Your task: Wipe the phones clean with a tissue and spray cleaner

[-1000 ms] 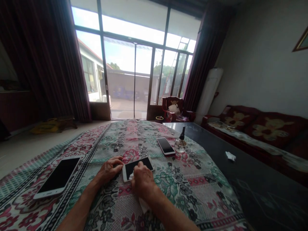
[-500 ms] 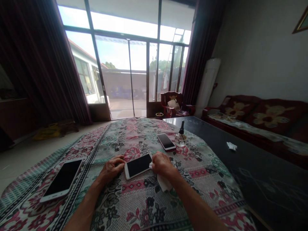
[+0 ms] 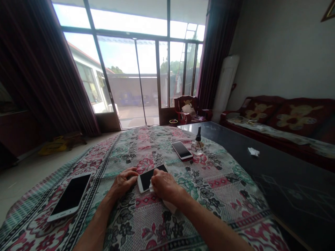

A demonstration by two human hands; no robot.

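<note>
A white-framed phone [image 3: 147, 177] lies screen up on the floral cloth [image 3: 209, 181] in front of me. My left hand [image 3: 123, 183] rests at its left end with the fingers curled against the edge, steadying it. My right hand [image 3: 163, 184] is closed on a white tissue [image 3: 167, 205] and presses it onto the right half of the screen, covering that part.
A larger white phone [image 3: 70, 197] lies at the left of the cloth. A red-edged phone [image 3: 181, 150] and a small glass bottle with a dark top [image 3: 198, 143] sit farther back. A crumpled tissue [image 3: 253, 151] lies on the dark glass table [image 3: 288, 188] to the right.
My right hand with the tissue has slid leftward from the phone's right end back onto the screen. My left hand has stayed at the left end.
</note>
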